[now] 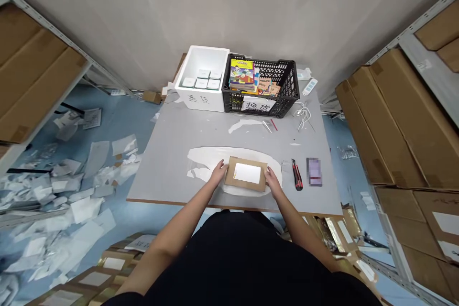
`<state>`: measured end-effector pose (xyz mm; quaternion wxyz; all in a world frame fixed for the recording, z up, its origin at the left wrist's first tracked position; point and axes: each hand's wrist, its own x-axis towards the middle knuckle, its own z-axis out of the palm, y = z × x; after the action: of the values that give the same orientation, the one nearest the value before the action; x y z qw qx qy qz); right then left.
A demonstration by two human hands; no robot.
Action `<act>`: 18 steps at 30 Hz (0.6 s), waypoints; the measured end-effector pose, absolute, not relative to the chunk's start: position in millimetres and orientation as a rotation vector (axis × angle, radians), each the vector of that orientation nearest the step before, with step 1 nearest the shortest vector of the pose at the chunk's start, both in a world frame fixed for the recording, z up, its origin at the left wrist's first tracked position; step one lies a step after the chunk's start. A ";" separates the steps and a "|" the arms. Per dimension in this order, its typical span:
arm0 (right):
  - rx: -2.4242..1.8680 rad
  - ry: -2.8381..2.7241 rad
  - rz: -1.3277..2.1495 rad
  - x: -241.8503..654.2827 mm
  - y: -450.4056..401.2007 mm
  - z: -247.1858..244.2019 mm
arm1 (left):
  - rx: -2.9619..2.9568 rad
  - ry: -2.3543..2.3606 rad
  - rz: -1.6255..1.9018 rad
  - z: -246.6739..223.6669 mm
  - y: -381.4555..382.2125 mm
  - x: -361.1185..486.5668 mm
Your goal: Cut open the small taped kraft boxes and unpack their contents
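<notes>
A flat brown cardboard box (247,184) with a white label on top is in front of me, over a pale worn patch of the grey table. My left hand (218,172) grips its left edge. On the opposite edge, my right hand (272,179) has hold of it too, thumb near the top corner. Whether the box rests on the table or is slightly lifted, I cannot tell. Right of it lies a red and black utility knife (297,175), and beyond that a phone (314,172), its screen blurred.
At the table's back stand a white foam box (204,102) holding several small white boxes and a black plastic crate (287,95) with booklets. A white cable (302,114) and power strip (310,87) lie back right. Shelves with cartons (412,119) flank me; paper scraps (86,208) litter the floor.
</notes>
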<state>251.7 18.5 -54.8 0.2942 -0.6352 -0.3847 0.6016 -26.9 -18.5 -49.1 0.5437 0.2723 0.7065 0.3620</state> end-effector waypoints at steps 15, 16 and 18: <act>-1.636 -0.930 1.596 283.9 7.6 -48.5 | 0.519 1.628 0.959 -36.7 -46.2 1.1; -1.647 -0.913 1.634 282.8 7.2 -48.9 | 0.515 1.608 0.917 -37.1 -44.4 3.5; -1.628 -0.965 1.641 278.9 10.3 -47.8 | 0.540 1.528 0.884 -36.4 -36.5 9.5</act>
<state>278.9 10.3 -47.8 0.3129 -0.6172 -0.3659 0.6223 9.5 -36.5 -36.4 0.6034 0.2334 0.6599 0.3820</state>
